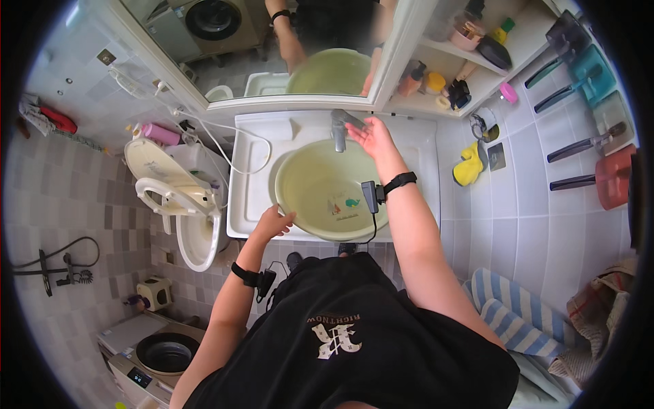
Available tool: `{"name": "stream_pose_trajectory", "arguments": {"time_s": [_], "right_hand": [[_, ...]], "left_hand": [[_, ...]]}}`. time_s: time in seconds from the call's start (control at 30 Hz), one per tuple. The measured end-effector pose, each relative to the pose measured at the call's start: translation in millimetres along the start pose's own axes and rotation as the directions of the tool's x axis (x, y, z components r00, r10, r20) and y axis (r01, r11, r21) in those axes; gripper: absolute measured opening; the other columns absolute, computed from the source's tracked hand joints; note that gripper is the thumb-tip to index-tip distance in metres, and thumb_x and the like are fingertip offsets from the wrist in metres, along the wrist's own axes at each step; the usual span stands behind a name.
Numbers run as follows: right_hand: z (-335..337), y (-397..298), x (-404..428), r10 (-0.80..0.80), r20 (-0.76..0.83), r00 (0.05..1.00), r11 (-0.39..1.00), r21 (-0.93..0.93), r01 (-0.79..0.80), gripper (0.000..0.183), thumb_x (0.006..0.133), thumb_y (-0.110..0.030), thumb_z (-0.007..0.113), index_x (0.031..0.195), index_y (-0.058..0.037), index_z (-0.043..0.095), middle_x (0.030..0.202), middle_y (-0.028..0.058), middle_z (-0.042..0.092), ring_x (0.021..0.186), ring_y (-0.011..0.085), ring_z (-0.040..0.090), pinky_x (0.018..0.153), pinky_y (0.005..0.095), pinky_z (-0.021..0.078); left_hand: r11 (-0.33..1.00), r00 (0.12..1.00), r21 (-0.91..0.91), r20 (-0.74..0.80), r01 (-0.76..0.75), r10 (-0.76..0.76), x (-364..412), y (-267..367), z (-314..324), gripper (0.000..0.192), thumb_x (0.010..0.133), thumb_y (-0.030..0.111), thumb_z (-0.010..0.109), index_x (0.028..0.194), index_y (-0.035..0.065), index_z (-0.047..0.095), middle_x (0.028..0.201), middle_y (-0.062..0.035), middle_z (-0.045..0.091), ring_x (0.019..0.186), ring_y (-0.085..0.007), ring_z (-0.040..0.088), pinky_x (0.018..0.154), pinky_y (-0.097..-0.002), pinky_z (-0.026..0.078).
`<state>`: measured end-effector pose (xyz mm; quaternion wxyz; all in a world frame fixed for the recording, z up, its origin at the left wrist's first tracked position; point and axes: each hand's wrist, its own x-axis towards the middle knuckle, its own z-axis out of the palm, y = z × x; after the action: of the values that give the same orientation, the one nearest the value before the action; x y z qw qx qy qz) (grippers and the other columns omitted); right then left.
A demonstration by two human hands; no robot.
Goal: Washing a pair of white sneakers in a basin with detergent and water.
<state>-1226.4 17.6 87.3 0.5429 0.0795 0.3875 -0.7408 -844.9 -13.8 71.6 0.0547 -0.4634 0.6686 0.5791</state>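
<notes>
A large pale-green plastic basin (pixel 306 179) stands on the white washbasin counter (pixel 250 204), with cartoon prints, including a green whale, on its bottom. It seems to hold water. My left hand (pixel 274 223) grips the basin's near left rim, the thumb over the edge. At the back, a grey metal faucet (pixel 339 134) has its spout above the basin's far rim. Beside its lever is my right hand (pixel 372 137), palm partly up and fingers loosely spread. Fingertips overlap the lever; whether they press on it is unclear. Both wrists wear black straps with small devices.
A mirror cabinet (pixel 291 102) rises behind the counter, with open shelves (pixel 460 61) of bottles to its right. A white hose (pixel 225 130) crosses the counter's left side. Left stands a toilet (pixel 196 245) with raised lid. Cups, brushes and a yellow glove (pixel 467 166) hang right.
</notes>
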Motion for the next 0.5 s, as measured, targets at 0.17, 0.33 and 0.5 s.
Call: {"name": "stream_pose_trajectory", "arguments": {"time_s": [0.17,0.33,0.5], "right_hand": [[14.2,1.0,-19.2,-0.086,0.155,0.984,0.975,-0.191,0.116,0.039,0.093,-0.015,0.049,0.12,0.0123,0.04,0.121,0.0291,0.054,0.101,0.0419,0.066,0.089,0.0473,0.0561],[18.1,-5.0,-87.3,-0.153,0.092,0.984,0.754,-0.633,0.176,0.043,0.094,-0.019,0.051,0.13,0.004,0.046,0.118,0.0214,0.062,0.098,0.0311,0.069,0.084,0.0411,0.0561],[-81.0,5.4,-117.9,-0.455,0.223,0.862,-0.464,-0.885,-0.016,0.053,0.088,-0.033,0.061,0.125,0.0044,0.056,0.115,0.0256,0.065,0.105,0.0383,0.064,0.087,0.047,0.0525]], "left_hand": [[0.983,0.998,0.181,-0.062,0.014,-0.003,-1.8,4.8,0.2,0.057,0.084,0.036,0.071,0.113,-0.0089,0.052,0.08,-0.0166,0.07,0.065,-0.0204,0.069,0.055,-0.0326,0.055],[0.84,0.955,0.541,-0.229,-0.036,0.188,7.4,5.7,-8.7,0.07,0.078,0.046,0.072,0.118,-0.0079,0.052,0.097,-0.0237,0.068,0.096,-0.0378,0.066,0.082,-0.0477,0.053],[0.707,0.96,0.707,-0.211,0.02,0.184,31.4,17.5,-18.8,0.086,0.079,0.051,0.071,0.131,-0.0098,0.042,0.098,-0.0244,0.068,0.094,-0.0348,0.068,0.08,-0.0438,0.055]]}}
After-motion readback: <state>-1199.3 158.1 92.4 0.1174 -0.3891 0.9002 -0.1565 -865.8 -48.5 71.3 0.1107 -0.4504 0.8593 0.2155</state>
